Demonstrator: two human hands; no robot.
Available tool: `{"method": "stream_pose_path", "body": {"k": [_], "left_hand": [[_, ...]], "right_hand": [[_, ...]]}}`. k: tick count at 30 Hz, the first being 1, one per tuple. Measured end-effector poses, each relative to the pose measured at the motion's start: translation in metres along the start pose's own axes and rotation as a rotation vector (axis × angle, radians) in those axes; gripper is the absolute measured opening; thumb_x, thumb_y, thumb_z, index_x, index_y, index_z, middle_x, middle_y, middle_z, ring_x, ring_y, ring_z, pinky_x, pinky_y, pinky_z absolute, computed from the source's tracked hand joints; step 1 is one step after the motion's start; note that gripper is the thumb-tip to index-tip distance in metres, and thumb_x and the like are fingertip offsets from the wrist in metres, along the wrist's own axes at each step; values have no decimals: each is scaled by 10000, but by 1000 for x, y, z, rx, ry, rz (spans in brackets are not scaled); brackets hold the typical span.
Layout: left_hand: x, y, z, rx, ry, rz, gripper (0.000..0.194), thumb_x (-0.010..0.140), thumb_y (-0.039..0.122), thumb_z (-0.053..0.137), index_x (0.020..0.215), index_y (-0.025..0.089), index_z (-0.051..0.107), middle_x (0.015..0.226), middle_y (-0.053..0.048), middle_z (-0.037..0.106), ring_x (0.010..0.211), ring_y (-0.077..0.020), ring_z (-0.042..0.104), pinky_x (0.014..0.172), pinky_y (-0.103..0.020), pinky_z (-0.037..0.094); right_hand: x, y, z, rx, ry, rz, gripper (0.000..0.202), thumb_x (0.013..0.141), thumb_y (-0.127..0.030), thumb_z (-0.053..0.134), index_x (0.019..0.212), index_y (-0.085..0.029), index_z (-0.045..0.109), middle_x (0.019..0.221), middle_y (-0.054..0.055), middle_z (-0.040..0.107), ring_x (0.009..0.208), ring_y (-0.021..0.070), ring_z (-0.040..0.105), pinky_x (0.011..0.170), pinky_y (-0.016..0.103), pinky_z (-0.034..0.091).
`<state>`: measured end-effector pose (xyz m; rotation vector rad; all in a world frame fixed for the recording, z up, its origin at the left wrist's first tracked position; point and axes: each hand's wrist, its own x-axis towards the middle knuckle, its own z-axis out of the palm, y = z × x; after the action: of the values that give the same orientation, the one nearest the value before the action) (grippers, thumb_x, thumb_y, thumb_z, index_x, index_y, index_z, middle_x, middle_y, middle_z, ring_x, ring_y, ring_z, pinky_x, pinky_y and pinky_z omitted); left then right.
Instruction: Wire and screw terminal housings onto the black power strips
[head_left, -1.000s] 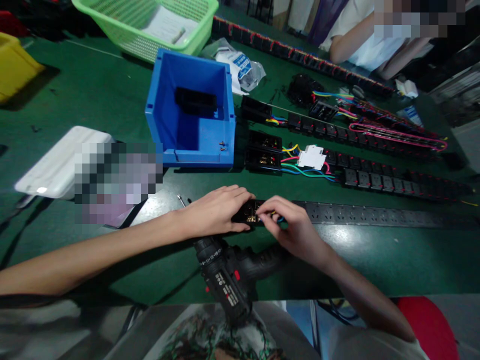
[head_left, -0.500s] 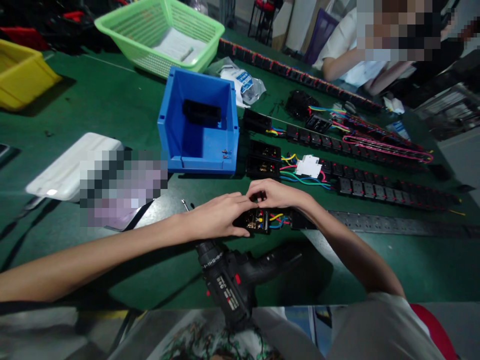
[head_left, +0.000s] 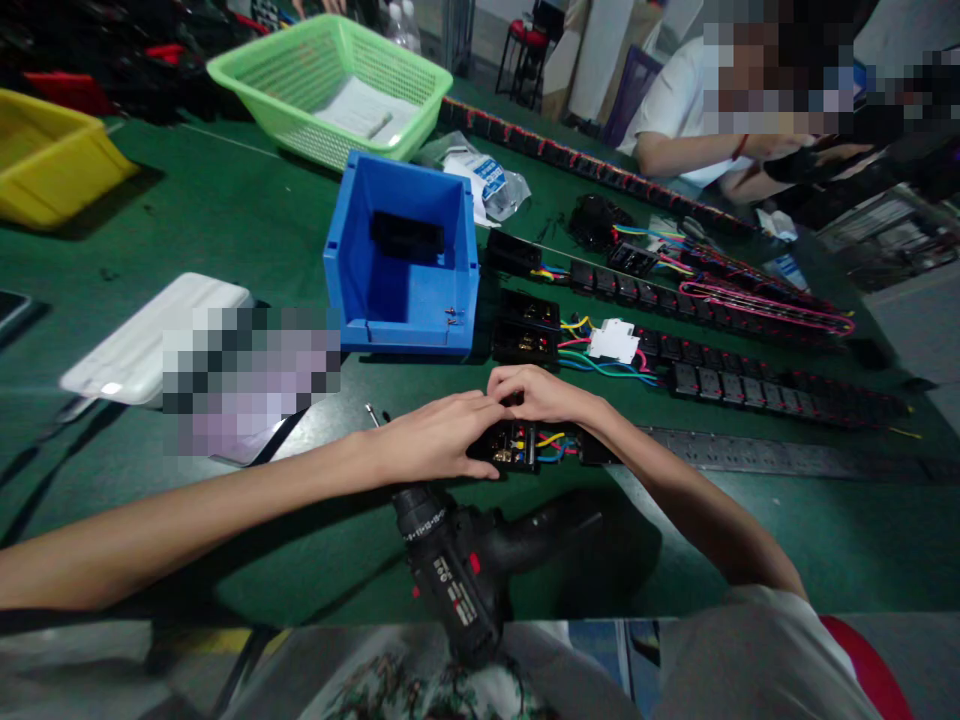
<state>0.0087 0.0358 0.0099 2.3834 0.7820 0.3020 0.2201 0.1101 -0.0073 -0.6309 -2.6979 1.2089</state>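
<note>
My left hand is closed around the left end of a small black terminal box, thumb at its near side. Brass contacts and blue, yellow and red wire ends show inside the box. Coloured wires run from it to a long black socket strip on the right. My right hand pinches at the box's far edge, close to the left fingers; whatever lies between its fingertips is hidden. Just below my hands a black cordless drill lies on the green table, its bit pointing up left.
A blue bin holds a black part and small screws. Behind it stands a green basket. More wired socket strips lie beyond my hands. At left are a white power bank and a yellow bin. A co-worker sits far right.
My hands stay at the terminal box, with only a slight shift of the right one. The view has tilted a little, and the co-worker's hands have come into sight.
</note>
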Motion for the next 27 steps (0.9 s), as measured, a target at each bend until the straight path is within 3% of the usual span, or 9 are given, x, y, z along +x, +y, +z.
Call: {"method": "stream_pose_path", "body": {"k": [5, 10, 18, 23, 27], "left_hand": [[-1, 4, -2, 32, 88, -5, 674, 727, 415, 775, 1261, 181, 437, 1306, -123, 478, 1185, -275, 503, 972, -377, 435], [-1, 6, -2, 139, 119, 2, 679, 696, 463, 786, 1216, 185, 449, 1227, -114, 515, 1115, -294, 507, 921, -413, 453], [-2, 4, 2, 15, 98, 25, 645, 737, 414, 767, 1232, 199, 414, 1301, -103, 484, 1206, -271, 496, 986, -385, 440], [-1, 2, -1, -40, 94, 3, 640, 730, 481, 755, 1206, 195, 437, 1187, -88, 527, 1114, -257, 537, 925, -377, 462], [1, 3, -4, -125, 173, -16, 383, 875, 422, 616, 1155, 198, 480, 1083, -64, 561, 1017, -211, 553, 870, -347, 461]], "right_hand": [[0, 2, 2, 31, 1, -13, 76, 774, -83, 585, 739, -141, 621, 932, 18, 557, 869, 139, 532, 766, 241, 401], [3, 1, 0, 9, -51, -48, 155, 676, 12, 526, 674, -139, 562, 874, -11, 518, 813, 111, 499, 717, 214, 364], [9, -2, -1, -6, -56, -13, 145, 711, -4, 528, 733, -133, 592, 811, -14, 527, 754, 103, 500, 685, 211, 372], [-6, -15, -8, 37, 145, 78, 104, 786, -148, 614, 884, -135, 645, 846, 4, 566, 697, 95, 507, 619, 204, 395], [-33, -43, -3, 126, 411, 184, 106, 803, -182, 616, 893, -144, 656, 863, 15, 602, 659, 83, 514, 574, 197, 387]]}}
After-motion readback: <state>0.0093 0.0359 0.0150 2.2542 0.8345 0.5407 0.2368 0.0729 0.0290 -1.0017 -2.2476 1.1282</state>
